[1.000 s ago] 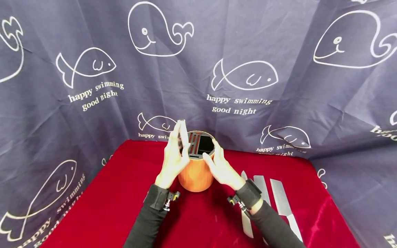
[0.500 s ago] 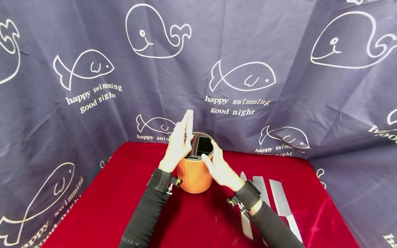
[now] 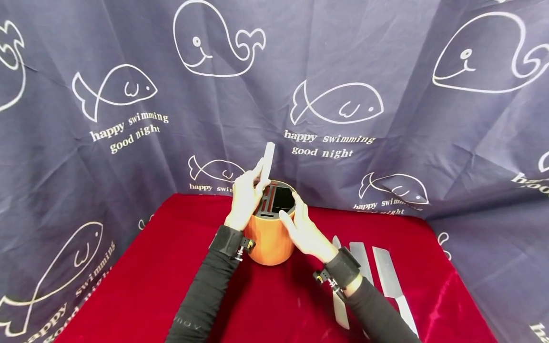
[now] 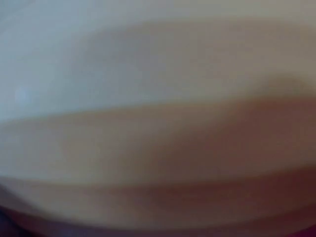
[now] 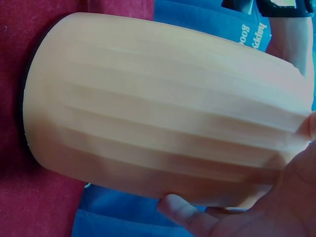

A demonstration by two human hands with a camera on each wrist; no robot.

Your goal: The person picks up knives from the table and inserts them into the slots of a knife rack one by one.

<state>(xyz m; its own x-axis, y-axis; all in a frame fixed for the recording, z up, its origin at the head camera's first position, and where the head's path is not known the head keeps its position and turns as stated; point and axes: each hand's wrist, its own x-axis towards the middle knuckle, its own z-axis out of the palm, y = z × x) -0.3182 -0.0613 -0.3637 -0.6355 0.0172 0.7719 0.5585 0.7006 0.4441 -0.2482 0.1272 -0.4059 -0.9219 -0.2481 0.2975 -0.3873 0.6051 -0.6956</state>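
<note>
A round wooden knife block point(image 3: 269, 243) with a dark slotted top stands on the red cloth. Above its left side my left hand point(image 3: 246, 197) pinches a white-handled knife point(image 3: 268, 159) between thumb and fingers, handle pointing up and tilted slightly right. The blade is hidden behind the hand. On the block's right side, my right hand point(image 3: 304, 228) grips it near the rim, thumb in front and fingers behind. In the right wrist view, fingers of the right hand point(image 5: 256, 207) press along the ribbed wooden wall point(image 5: 148, 108). Close, blurred wood point(image 4: 158, 138) fills the left wrist view.
Right of the block lie several knives with white handles, among them a cleaver point(image 3: 388, 271) and a narrower knife point(image 3: 340, 309), partly under the right forearm. A grey-blue curtain point(image 3: 257, 109) with fish drawings hangs behind the red table point(image 3: 141, 267).
My left hand has risen and moved right with the knife, and more of the white handle shows above the fingers. My right hand has kept its grip on the knife block.
</note>
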